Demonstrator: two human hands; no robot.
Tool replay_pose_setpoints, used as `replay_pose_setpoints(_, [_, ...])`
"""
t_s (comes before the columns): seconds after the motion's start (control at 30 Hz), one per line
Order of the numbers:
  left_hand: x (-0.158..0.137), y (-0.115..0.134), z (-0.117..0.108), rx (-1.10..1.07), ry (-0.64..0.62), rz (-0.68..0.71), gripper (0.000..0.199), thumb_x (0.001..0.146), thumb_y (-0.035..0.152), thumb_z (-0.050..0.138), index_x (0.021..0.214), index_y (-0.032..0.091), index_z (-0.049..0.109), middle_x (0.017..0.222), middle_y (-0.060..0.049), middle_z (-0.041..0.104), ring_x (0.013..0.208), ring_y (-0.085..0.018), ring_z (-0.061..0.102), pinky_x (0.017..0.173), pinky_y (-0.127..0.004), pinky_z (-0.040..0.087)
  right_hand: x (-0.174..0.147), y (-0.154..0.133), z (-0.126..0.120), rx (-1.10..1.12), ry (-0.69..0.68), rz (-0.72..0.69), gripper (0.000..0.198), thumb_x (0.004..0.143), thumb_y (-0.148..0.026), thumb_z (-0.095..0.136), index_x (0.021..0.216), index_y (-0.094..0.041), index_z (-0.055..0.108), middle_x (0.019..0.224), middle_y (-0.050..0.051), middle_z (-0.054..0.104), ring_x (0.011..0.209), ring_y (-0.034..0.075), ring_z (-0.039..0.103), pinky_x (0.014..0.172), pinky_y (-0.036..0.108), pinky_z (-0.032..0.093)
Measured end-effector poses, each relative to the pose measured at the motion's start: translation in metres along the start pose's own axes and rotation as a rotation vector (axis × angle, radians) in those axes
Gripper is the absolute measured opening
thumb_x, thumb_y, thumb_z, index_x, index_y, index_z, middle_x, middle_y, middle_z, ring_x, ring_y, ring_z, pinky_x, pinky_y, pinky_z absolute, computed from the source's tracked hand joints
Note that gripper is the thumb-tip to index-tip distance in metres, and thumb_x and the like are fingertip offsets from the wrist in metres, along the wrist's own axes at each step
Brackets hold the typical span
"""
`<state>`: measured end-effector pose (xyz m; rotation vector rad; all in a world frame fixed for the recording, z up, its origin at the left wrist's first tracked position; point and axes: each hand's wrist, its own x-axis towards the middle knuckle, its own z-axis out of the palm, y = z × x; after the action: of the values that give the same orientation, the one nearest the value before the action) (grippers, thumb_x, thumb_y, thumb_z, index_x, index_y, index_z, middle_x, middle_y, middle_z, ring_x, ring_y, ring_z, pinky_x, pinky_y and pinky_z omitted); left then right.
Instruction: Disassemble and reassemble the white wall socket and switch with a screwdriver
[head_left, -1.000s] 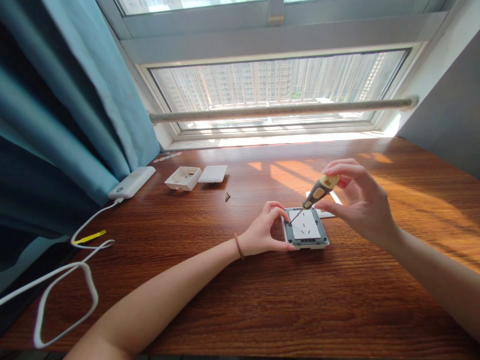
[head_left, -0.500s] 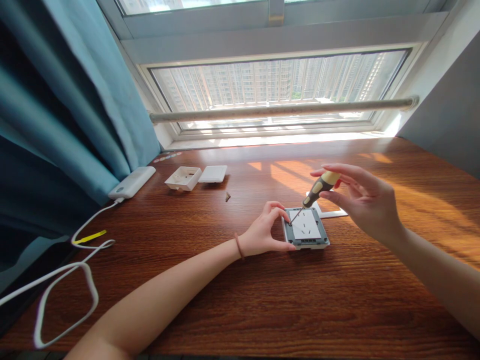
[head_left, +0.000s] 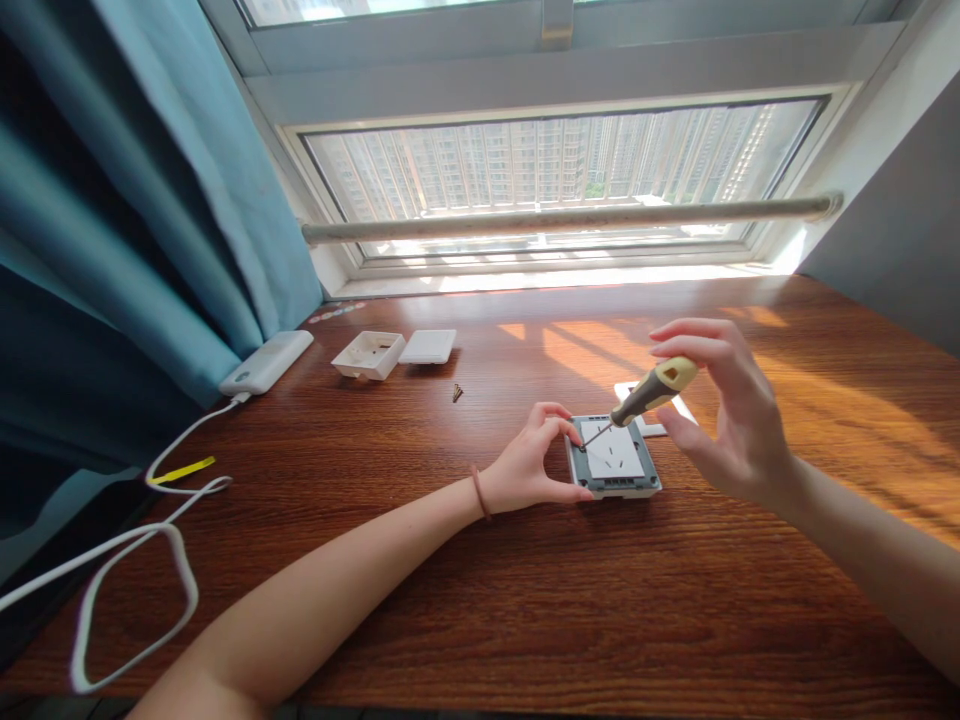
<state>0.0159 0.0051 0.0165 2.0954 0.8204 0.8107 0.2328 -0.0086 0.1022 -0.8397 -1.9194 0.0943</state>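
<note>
My left hand [head_left: 534, 458] is closed around the left edge of a white and grey wall socket [head_left: 613, 450], fingers at the back corner and thumb at the front side. The socket lies flat, its slotted face up. A screwdriver [head_left: 646, 392] with a grey and yellow handle leans to the right, its tip at the screw hole on the socket's left side, beside my left fingertips. Around the handle, my right hand [head_left: 731, 420] has its thumb and fingers spread, with a visible gap to the handle. A white frame [head_left: 682, 410] lies partly hidden behind the screwdriver.
On the wooden table [head_left: 420, 580] lie a white open box [head_left: 369, 356], a white plate [head_left: 428, 347] and a few small screws [head_left: 457, 393]. At the left are a white power bank [head_left: 268, 362], its white cable [head_left: 193, 590] with a yellow tie [head_left: 184, 470], and a blue curtain [head_left: 225, 200].
My right thumb and fingers have spread away from the handle. The screwdriver leans lower and further right, tip still at the hole. My left hand stays on the socket.
</note>
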Motion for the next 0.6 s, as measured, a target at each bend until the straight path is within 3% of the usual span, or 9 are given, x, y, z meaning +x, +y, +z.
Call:
replay_pose_setpoints(0.13, [-0.001, 0.000, 0.001, -0.001, 0.013, 0.002, 0.052, 0.057, 0.037, 0.078, 0.098, 0.019, 0.052, 0.116, -0.010, 0.040, 0.113, -0.024, 0.041, 0.100, -0.038, 0.035, 0.000, -0.001, -0.001, -0.113, 0.084, -0.034, 0.035, 0.067, -0.028, 0.072, 0.101, -0.025, 0.060, 0.088, 0.005, 0.051, 0.079, 0.020, 0.053, 0.069, 0.037, 0.046])
replay_pose_setpoints(0.23, [-0.002, 0.001, 0.004, -0.020, 0.038, -0.011, 0.054, 0.056, 0.033, 0.079, 0.100, 0.018, 0.052, 0.117, -0.011, 0.040, 0.115, -0.024, 0.040, 0.102, -0.039, 0.034, 0.001, -0.002, -0.001, -0.023, 0.071, 0.032, 0.034, 0.071, -0.024, 0.071, 0.104, -0.027, 0.062, 0.077, 0.002, 0.052, 0.069, 0.016, 0.052, 0.063, 0.032, 0.046])
replay_pose_setpoints(0.4, [-0.009, 0.013, 0.010, -0.001, 0.123, -0.097, 0.047, 0.057, 0.027, 0.078, 0.097, 0.020, 0.056, 0.123, -0.011, 0.041, 0.120, -0.026, 0.038, 0.104, -0.044, 0.031, 0.003, -0.003, -0.004, 0.111, -0.007, 0.143, 0.040, 0.075, -0.021, 0.066, 0.114, -0.030, 0.059, 0.077, 0.001, 0.052, 0.071, 0.016, 0.054, 0.068, 0.034, 0.049])
replay_pose_setpoints(0.6, [-0.016, 0.023, 0.018, -0.081, 0.266, -0.285, 0.033, 0.062, 0.014, 0.073, 0.091, 0.020, 0.061, 0.122, -0.008, 0.046, 0.120, -0.026, 0.041, 0.105, -0.047, 0.027, 0.006, -0.005, -0.009, 0.140, -0.078, 0.107, 0.043, 0.075, -0.018, 0.066, 0.114, -0.032, 0.059, 0.085, 0.003, 0.054, 0.075, 0.016, 0.054, 0.068, 0.034, 0.051])
